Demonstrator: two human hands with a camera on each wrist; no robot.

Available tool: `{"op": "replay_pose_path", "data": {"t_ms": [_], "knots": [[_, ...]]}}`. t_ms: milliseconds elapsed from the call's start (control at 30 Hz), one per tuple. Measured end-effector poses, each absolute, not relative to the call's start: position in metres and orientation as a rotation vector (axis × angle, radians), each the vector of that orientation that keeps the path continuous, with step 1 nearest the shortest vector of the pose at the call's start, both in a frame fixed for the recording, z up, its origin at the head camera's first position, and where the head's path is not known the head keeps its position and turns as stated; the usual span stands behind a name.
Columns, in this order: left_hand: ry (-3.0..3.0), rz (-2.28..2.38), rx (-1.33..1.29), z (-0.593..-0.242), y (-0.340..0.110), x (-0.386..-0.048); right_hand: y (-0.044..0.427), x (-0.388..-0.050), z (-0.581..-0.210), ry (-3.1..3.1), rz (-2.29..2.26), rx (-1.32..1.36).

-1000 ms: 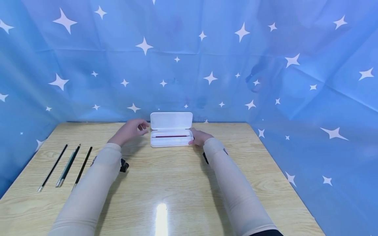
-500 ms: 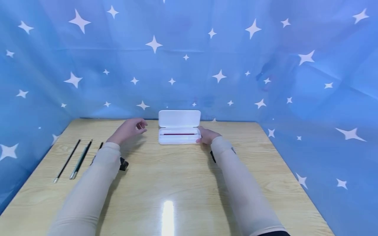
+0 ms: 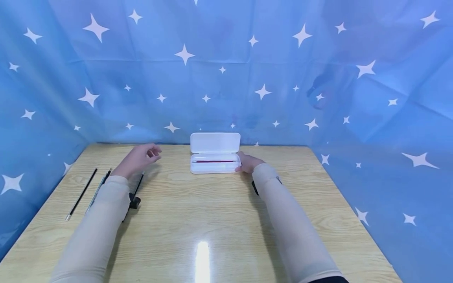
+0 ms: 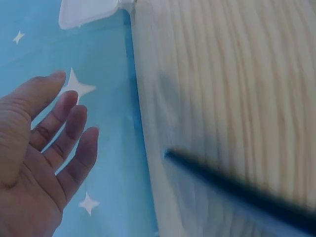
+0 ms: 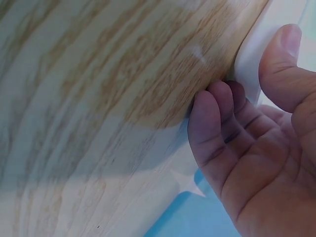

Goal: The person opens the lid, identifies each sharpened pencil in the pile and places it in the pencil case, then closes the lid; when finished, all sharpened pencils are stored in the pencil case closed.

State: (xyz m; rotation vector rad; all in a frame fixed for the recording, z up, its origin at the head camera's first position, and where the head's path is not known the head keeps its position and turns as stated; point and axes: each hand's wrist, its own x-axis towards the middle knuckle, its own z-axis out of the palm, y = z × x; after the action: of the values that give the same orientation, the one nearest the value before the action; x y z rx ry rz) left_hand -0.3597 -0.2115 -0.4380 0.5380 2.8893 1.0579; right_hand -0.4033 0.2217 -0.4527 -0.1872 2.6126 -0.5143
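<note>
A white pencil case (image 3: 215,169) sits at the far edge of the desk (image 3: 226,220), at 12 o'clock in the head view. Its lid (image 3: 215,142) stands raised at the back, and a red pencil (image 3: 214,161) lies lengthwise inside the tray, pointing along the 9-to-3 line.

The right hand (image 3: 249,162) is at the case's 3 o'clock end. Its grip is closed round that end, the thumb at the front corner and the bent fingers (image 5: 205,116) low at the side, against or just above the desk.

The left hand (image 3: 141,156) is at 9 o'clock from the case, well apart from it. Its grip is loose and has hold of nothing: the fingers bend gently, with a clear gap between them and the thumb.

A dark pencil (image 3: 139,182) lies under the left wrist, partly hidden by a small black block (image 3: 134,201); it looks blurred in the left wrist view. Farther out, between 8 and 9 o'clock from the case, come a teal pencil (image 3: 96,193), half covered by the left sleeve (image 3: 92,232), then a black pencil (image 3: 81,193) with a pale end toward 7 o'clock.

A patch of glare (image 3: 203,262) shines at 6 o'clock. A blue curtain (image 3: 226,98) with white stars hangs behind the desk.
</note>
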Motion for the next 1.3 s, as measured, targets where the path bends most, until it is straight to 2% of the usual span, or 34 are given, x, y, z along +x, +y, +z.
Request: {"op": "replay_pose_path", "data": {"t_ms": [467,1300], "knots": [[2.977,0.997,0.442,-0.433,-0.299,-0.327,0.201,-0.406,-0.453,2.625,-0.491,-0.219],[2.9,0.805,0.231,-0.434,-0.366,-0.29,0.198,-0.404,-0.445,2.609,-0.483,-0.15]]}}
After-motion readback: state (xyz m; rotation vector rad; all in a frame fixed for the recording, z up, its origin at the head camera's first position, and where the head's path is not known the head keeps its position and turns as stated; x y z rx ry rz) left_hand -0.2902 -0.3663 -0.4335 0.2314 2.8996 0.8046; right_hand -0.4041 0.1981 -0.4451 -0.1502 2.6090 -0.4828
